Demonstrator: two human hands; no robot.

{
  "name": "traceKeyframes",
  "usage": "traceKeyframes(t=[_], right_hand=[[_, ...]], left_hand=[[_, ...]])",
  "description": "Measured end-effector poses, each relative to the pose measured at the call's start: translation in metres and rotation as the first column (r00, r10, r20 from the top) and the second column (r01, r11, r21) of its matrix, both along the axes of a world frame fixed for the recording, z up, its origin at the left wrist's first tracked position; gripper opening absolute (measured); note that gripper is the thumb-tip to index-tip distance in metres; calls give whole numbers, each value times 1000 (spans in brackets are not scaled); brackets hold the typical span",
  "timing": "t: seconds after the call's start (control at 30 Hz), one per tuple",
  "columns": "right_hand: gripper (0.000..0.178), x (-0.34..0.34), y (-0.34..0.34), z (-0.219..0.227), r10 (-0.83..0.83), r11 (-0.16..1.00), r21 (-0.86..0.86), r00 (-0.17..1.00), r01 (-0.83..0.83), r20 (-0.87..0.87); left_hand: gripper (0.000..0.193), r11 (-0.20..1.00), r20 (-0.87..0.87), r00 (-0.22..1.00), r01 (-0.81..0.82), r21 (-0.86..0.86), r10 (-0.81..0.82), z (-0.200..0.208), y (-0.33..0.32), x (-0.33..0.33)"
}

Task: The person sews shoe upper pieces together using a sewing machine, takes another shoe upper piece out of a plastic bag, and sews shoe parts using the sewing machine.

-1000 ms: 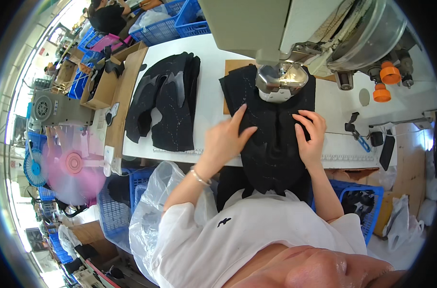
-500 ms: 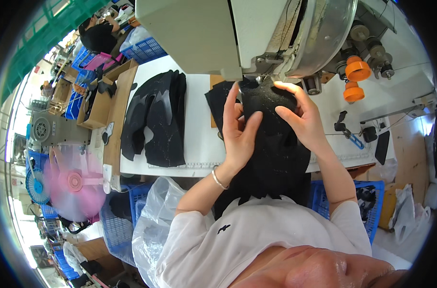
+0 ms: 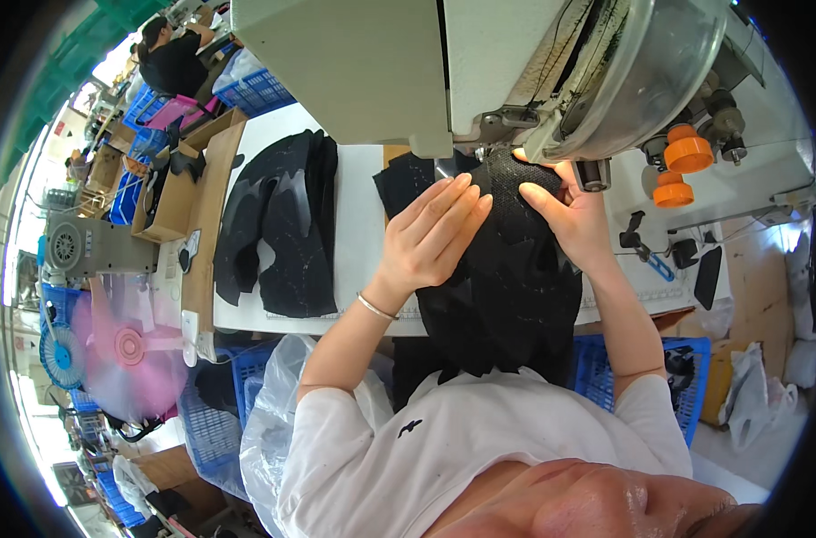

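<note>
The black fabric piece is lying on the white tabletop, its far end reaching under the head of the sewing machine and its near end hanging toward the person's lap. The right hand is holding the piece's mesh part by its right edge, thumb pressing on top and fingers curling beyond, so its grip is narrow. The left hand is resting over the piece's left side, fingers stretching straight and close together; its thumb is hiding, so whether that grip is holding cloth I cannot tell. A silvery bracelet is circling the left wrist. Farther left, a stack of black cut pieces is lying apart on the tabletop. A blue-handled tool is lying toward the right end.
</note>
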State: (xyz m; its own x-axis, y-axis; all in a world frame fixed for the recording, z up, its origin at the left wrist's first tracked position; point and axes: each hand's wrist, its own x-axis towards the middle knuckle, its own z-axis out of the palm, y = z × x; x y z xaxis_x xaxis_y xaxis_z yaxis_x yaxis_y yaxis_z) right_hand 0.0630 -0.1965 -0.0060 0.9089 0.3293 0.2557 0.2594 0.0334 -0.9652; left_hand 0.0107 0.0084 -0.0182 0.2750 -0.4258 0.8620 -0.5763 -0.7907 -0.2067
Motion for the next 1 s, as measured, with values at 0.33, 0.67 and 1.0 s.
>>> traceKeyframes(t=[0.33, 0.67, 1.0], right_hand=[[16, 1, 5, -5, -84, 996, 19, 996, 83, 33], [19, -1, 5, -8, -131, 991, 4, 990, 131, 42], [17, 5, 1, -1, -86, 996, 27, 996, 87, -34]], left_hand=[[23, 995, 43, 997, 72, -62, -69, -1, 6, 15], [24, 993, 86, 993, 88, -78, -81, -7, 6, 19], [21, 990, 106, 985, 128, 50, -133, -10, 14, 4]])
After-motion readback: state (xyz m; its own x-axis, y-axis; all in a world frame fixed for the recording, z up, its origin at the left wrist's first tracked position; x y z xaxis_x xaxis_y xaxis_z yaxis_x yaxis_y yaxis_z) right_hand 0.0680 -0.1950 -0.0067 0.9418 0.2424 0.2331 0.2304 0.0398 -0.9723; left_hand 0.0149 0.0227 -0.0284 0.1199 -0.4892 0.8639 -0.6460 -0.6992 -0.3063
